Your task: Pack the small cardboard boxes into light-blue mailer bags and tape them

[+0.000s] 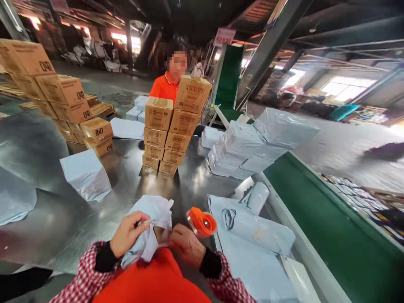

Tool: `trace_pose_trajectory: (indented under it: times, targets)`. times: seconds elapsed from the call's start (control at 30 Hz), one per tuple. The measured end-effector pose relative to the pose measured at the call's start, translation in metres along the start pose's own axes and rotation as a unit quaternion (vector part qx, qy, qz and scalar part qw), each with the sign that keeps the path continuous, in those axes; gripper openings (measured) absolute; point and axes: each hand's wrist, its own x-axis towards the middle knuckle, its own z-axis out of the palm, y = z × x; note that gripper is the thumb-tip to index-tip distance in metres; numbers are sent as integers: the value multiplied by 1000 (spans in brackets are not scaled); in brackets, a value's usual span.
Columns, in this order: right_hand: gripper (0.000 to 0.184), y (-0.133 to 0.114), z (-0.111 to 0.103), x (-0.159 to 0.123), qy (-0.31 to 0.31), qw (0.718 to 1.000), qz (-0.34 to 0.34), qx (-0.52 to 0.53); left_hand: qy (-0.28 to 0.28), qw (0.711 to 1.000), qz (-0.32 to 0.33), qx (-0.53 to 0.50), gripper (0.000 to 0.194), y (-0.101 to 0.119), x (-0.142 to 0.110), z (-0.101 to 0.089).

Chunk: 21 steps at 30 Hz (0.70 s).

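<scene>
The pale blue mailer bag sits at the lower centre of the head view, bunched over a small box, above the steel table. The left hand pinches its upper edge between thumb and fingers; the right hand is closed around an orange tape dispenser and also presses the bag. Judging by this, sealing is in hand; taping calls for the flap held flat. Stacked cartons stand at upper centre.

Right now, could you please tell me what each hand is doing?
Left hand: closed, fingers pinching the top edge of the pale blue mailer bag.
Right hand: closed on the same bag; the orange tape dispenser sits just beyond it.
</scene>
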Motion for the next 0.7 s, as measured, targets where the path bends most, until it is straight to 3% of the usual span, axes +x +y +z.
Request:
trace_pose_trajectory:
  times: [0.07,0.17,0.23,0.27,0.33,0.4,0.47,0.57,0.7]
  targets:
    - [46,6,0,-7,13,997,33,63,-8,1000,-13,-19,35,1,0,-4]
    - [30,11,9,-9,152,966,157,141,-3,1000,-11,-8,35,6,-1,-6]
    - [29,11,22,-2,213,952,195,107,-1,1000,5,22,34,9,0,-3]
    - [40,10,30,4,218,954,197,67,1,999,15,44,33,10,1,0]
    - [61,7,48,18,211,957,196,-23,12,995,34,97,29,11,3,9]
    - [65,7,61,32,207,952,207,-88,21,986,46,160,25,12,7,18]
    - [62,9,66,43,180,951,220,-121,11,972,48,229,24,14,12,23]
    - [52,15,56,54,99,956,217,-169,-29,950,33,308,28,22,19,22]
    - [23,29,37,56,40,964,142,-222,-96,922,22,376,21,36,25,11]
